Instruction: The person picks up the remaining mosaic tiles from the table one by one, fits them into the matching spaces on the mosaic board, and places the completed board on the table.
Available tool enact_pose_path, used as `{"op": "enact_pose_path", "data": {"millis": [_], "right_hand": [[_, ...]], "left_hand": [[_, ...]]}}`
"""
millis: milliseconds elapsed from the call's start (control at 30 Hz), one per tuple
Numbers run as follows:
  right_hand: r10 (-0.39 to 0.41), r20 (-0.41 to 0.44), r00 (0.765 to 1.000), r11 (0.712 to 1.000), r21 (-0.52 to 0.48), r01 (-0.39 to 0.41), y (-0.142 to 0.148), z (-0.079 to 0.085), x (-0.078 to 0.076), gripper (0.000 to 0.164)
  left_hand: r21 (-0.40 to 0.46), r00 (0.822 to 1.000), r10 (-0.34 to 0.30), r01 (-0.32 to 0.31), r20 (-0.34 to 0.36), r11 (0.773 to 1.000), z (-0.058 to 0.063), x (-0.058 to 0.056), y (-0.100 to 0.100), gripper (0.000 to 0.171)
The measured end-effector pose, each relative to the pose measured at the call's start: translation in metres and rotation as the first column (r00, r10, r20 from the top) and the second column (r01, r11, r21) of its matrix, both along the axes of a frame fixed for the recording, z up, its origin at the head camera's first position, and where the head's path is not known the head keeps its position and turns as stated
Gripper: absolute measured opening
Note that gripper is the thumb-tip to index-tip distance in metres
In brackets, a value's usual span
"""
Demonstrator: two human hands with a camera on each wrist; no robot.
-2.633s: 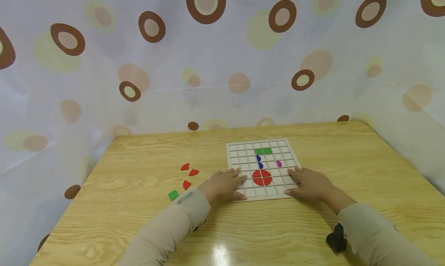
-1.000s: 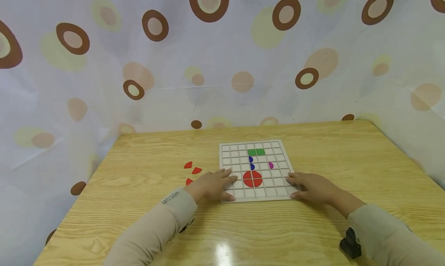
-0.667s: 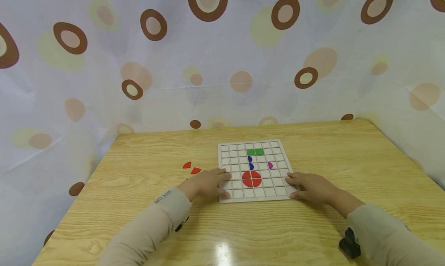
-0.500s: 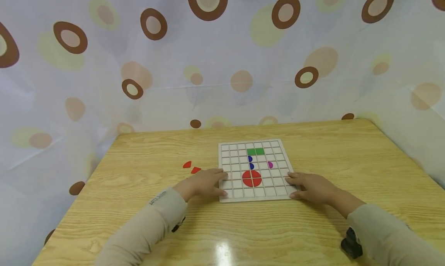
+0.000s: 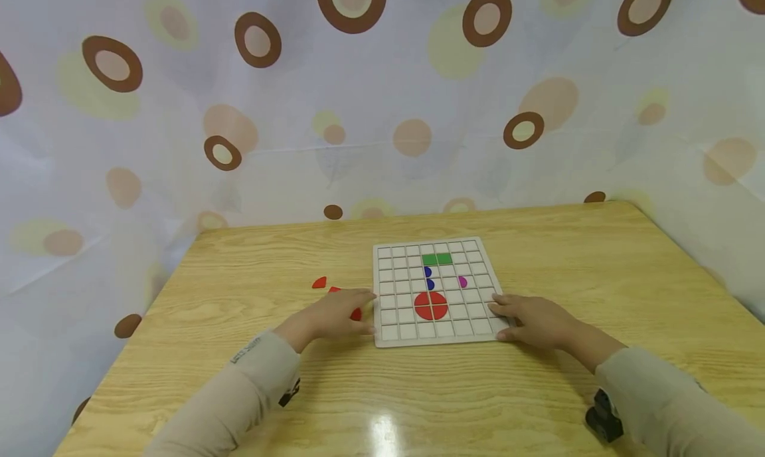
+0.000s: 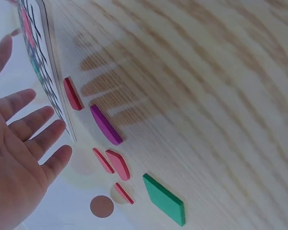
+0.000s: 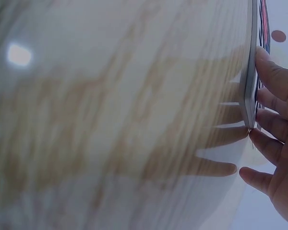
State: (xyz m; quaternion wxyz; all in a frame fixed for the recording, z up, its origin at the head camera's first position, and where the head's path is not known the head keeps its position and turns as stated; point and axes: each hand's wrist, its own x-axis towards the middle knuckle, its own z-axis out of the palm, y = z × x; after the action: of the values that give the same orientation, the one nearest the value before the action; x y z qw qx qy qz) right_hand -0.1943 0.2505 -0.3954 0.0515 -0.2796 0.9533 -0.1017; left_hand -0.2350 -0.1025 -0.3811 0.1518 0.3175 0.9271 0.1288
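Note:
A white grid board (image 5: 462, 327) lies flat on the table. On it are two green squares (image 5: 429, 260), two dark blue half circles (image 5: 430, 284), a magenta half circle (image 5: 463, 282) and four-part red circle pieces (image 5: 439, 298). Just off the board's left edge, my left hand (image 5: 336, 313) hovers with fingers extended, holding nothing. Below it in the left wrist view lie loose red pieces (image 6: 118, 165), a purple piece (image 6: 106, 125) and a green piece (image 6: 164, 200); the head view hides most of these. My right hand (image 5: 538, 321) rests its fingertips on the board's right edge.
The wooden table (image 5: 448, 397) runs back to a patterned cloth (image 5: 370, 165) with brown rings. A red quarter piece (image 5: 320, 282) lies left of the board. Black wrist devices (image 5: 605, 418) show below the sleeves.
The board slid slightly left between the first two frames with both hands on it. My left hand then drew off its left edge, over the loose pieces; my right hand stayed on the right edge.

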Motion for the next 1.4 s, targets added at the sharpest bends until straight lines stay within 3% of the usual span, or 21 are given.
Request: {"op": "enact_pose_path", "data": {"millis": [200,633,867,1133,1400], "right_hand": [[0.000,0.016,1.000,1.000,-0.001,0.000,-0.003,0.001,-0.002,0.062],[-0.018,0.031,0.999,1.000,-0.013,0.019,-0.001,0.001,-0.001,0.061],[-0.033,0.051,0.998,0.999,-0.016,0.034,-0.002,0.004,-0.002,0.063],[-0.015,0.019,1.000,0.999,-0.036,0.016,0.001,-0.002,-0.002,0.065],[-0.014,-0.004,1.000,0.998,-0.069,0.014,0.004,-0.004,-0.001,0.064]], "left_hand": [[0.054,1.000,0.008,-0.008,-0.004,0.999,0.000,0.000,-0.010,0.061],[0.052,1.000,-0.001,0.000,0.017,0.999,0.000,-0.001,-0.015,0.049],[0.108,0.992,0.096,-0.104,0.081,0.989,-0.001,-0.005,-0.017,0.049],[0.138,0.985,0.143,-0.156,0.100,0.978,-0.001,-0.008,-0.016,0.043],[0.072,0.995,0.102,-0.103,0.019,0.992,-0.003,-0.012,-0.011,0.032]]}}
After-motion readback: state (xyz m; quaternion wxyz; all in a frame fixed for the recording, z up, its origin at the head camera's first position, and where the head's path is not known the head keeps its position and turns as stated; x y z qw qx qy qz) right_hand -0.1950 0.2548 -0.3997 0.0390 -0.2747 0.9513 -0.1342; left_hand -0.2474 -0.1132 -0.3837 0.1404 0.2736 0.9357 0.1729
